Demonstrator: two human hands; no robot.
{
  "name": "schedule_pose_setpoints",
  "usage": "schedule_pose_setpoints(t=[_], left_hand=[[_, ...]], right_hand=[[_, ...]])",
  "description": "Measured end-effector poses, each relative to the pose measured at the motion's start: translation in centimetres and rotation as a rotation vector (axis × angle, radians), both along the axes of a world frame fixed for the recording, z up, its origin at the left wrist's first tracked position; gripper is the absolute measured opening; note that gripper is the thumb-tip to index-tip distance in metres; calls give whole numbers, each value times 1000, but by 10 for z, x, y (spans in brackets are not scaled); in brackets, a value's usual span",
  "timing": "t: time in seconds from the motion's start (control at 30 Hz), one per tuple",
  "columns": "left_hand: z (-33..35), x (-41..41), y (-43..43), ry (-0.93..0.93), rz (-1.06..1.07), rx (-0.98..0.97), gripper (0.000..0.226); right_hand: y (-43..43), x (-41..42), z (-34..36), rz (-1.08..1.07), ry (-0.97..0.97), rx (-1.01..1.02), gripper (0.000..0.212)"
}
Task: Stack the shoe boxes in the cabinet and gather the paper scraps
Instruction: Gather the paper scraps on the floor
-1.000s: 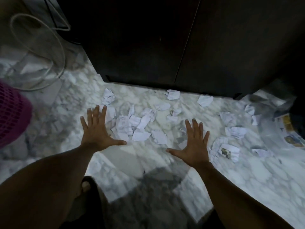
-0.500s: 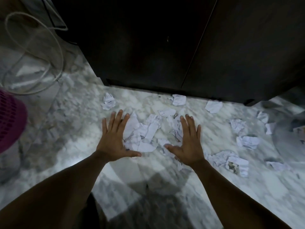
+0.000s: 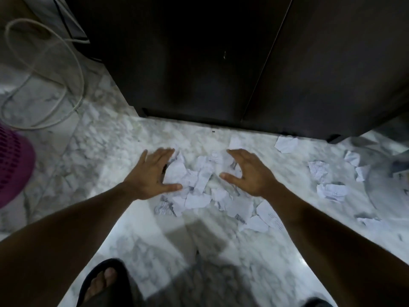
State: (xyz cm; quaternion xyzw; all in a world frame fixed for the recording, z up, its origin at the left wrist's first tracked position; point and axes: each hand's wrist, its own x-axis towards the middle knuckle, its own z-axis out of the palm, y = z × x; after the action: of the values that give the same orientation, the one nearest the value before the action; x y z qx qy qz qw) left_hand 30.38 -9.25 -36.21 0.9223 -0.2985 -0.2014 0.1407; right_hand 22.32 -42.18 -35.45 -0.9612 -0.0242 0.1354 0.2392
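Firstly, your items from left to right:

1. Basket (image 3: 13,165): pink, perforated, at your far left edge on the marble floor (image 3: 141,244).
2. Cable (image 3: 46,72): pale, looped on the floor behind the basket, beside the cabinet's left corner.
3. Sandal (image 3: 104,282): dark, on your foot at the bottom edge, toes showing.
4. Left hand (image 3: 152,173): yours, palm down, fingers spread wide and flat, holding nothing; thumb and inner edge touch the left side of the paper pile.
5. Paper pile (image 3: 197,185): torn white scraps, some printed, bunched on the floor between your two hands and spilling toward you below them.
6. Right hand (image 3: 247,171): yours, open and slightly cupped, fingers apart, gripping nothing; it rests against the right side of the pile.
7. Cabinet (image 3: 221,63): dark, both doors shut, standing just beyond the pile.
8. Single scrap (image 3: 286,144): lies alone close to the cabinet's foot, apart from the pile.
9. Loose scraps (image 3: 327,182): several pieces scattered well to your right, ungathered.
10. Clear plastic item (image 3: 387,173): at your far right edge; you cannot tell what it is.
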Motion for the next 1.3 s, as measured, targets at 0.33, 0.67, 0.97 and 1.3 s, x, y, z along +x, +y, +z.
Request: schedule_pose_setpoints(t=[0.33,0.67,0.97,1.3], left_hand=[[-3,-60,23,-172,-169,28,153],[-17,-52,-29,-198,-234,1,157],[-30,-38,-31,-211,-272,-22,122],[-28,-29,-36,-296,-141,-109,144]], right_hand=[[-42,-110,-1,95,38,-171,142],[-10,-73,-20,156,-20,-194,157],[-1,-34,-23,222,26,-249,153],[-4,-33,-20,185,-182,-161,155]])
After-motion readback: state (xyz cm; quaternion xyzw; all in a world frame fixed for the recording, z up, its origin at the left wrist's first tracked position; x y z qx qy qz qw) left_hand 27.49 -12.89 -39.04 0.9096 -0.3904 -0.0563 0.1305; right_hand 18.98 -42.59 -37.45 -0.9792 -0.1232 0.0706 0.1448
